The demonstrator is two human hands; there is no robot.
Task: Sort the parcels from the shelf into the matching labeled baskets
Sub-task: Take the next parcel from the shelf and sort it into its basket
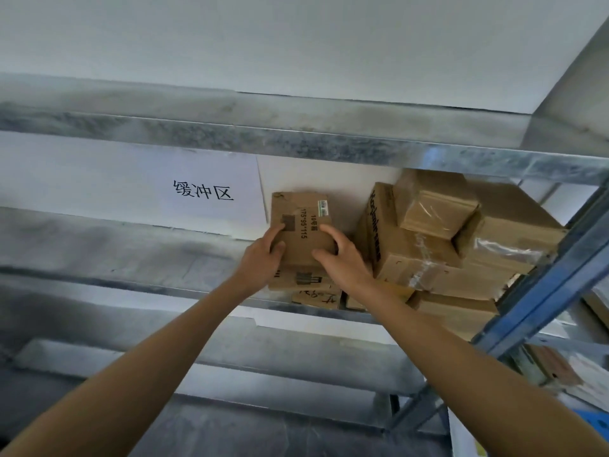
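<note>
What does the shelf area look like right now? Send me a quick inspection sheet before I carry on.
Surface: galvanised metal shelf, parcels bunched at its right end.
Job's things: printed cardboard parcel held above a flatter parcel; taped parcel stack to its right; baskets not in view.
Clutter: nothing seen.
Hands: left hand and right hand grip the printed cardboard parcel at its lower sides.
Cables: nothing seen.
Surroundings: white paper sign on the wall behind; blue upright at right; lower boxes beyond it, blurred.
</note>
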